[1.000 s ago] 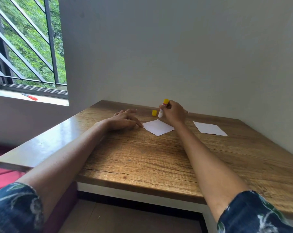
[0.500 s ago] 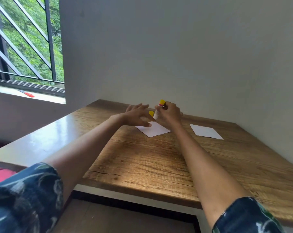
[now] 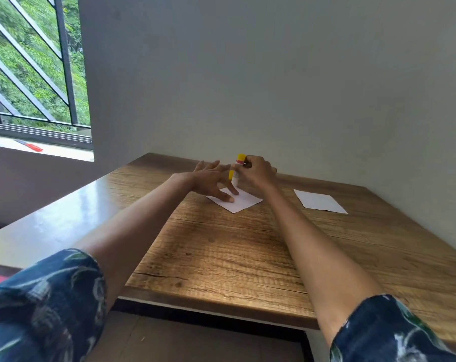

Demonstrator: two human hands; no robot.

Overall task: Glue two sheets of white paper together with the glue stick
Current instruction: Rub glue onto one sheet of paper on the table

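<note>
- The right hand [image 3: 255,173] grips the glue stick [image 3: 237,170] near the far edge of the wooden tabletop [image 3: 247,257], fingers curled round its white barrel, yellow base pointing up, glue end tilted down toward the near sheet.
- The yellow cap [image 3: 231,174] is off the stick; it shows just beside the barrel, behind the left fingers. Whether it stands on the tabletop or touches a finger, I cannot tell.
- The left hand [image 3: 211,180] holds nothing: its fingers are spread and fairly straight, with fingertips [image 3: 230,199] pressing on the near white sheet [image 3: 238,202] to pin it flat.
- That near sheet lies turned like a diamond, toward the far middle of the tabletop, directly under both hands.
- The second white sheet [image 3: 321,201] lies flat and untouched near the far right corner, well apart from the first.
- Progress, as I judge it: early. The cap is off and the sheet is steadied, but no glue is visible on the paper; any smear would be too faint to see here.
- Left to do: rub glue over the near sheet, bring the second sheet over, align the edges, press them together.
- No containers are in view, apart from the glue tube itself; how much glue it holds cannot be seen.
</note>
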